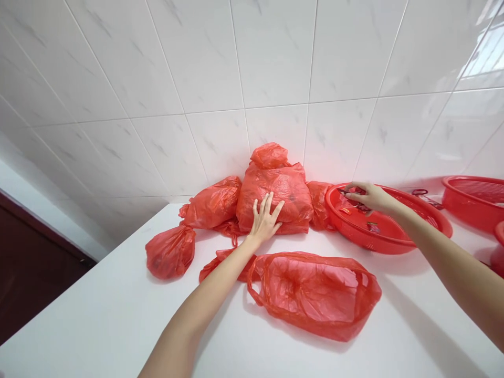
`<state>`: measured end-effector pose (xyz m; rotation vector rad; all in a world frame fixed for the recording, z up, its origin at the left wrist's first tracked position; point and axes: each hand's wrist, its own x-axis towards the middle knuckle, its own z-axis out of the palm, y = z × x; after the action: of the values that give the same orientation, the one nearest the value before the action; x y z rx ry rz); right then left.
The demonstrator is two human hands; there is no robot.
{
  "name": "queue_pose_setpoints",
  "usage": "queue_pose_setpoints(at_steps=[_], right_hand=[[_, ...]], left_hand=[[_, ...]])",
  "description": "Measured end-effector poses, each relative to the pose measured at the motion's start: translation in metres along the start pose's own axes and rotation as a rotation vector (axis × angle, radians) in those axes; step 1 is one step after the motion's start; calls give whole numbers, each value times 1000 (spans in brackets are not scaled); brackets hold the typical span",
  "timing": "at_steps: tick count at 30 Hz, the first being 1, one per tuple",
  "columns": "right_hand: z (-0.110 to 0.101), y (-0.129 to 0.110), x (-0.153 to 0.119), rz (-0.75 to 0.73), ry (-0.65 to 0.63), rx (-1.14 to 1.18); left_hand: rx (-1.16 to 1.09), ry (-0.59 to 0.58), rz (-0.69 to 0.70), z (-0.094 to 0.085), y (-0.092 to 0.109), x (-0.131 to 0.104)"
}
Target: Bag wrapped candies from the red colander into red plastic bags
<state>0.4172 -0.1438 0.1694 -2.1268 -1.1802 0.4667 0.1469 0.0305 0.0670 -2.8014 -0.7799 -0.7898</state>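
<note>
My left hand [266, 220] lies with fingers spread on the front of a large, full red plastic bag [283, 189] against the tiled wall. My right hand [366, 197] reaches over the left side of a red plastic basket [394, 247], its fingers pinched on a small dark red packet [344, 192]. An orange packet [346, 211] and a dark, shiny packet [373, 227] lie inside the basket. In front of it, an open red plastic bag [326, 325] stands with its mouth up and handles at both ends.
Several filled red bags, among them a tied one [171, 252], stand left of the large bag on the white table [110, 320]. Red scissors [420, 192] lie behind the basket. Another red basket [472, 202] stands at the far right. Tiled wall [212, 63] bounds the back.
</note>
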Motion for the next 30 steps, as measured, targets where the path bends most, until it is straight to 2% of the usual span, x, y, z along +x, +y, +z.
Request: queue_pose_setpoints(at_steps=[6, 8, 10, 13, 15, 17, 19, 22, 26, 30], right_hand=[[-4, -36, -38, -161, -228, 197], [-5, -53, -56, -220, -345, 201], [-2, -71, -73, -255, -518, 200], [16, -90, -95, -330, -822, 150], [38, -94, -105, -364, -945, 18], [65, -89, -109, -348, -916, -201], [89, -80, -109, -423, -760, -437], [109, -69, -105, -474, -592, -675], [100, -66, -103, -473, -616, -688], [77, -57, -105, -481, -539, -589]], left_hand=[[-40, -22, -61, 3, 1, 13], [-65, -24, -48, -2, 2, 12], [-93, 4, -29, -10, 1, 8], [-162, 81, -9, -29, 0, -3], [-240, 124, -2, -46, 0, -14], [-326, 146, 5, -63, 1, -28], [-397, 136, 8, -78, 4, -45], [-462, 1, 25, -94, 10, -73], [-410, -248, -35, -99, 15, -105], [-348, -319, -143, -92, 18, -126]])
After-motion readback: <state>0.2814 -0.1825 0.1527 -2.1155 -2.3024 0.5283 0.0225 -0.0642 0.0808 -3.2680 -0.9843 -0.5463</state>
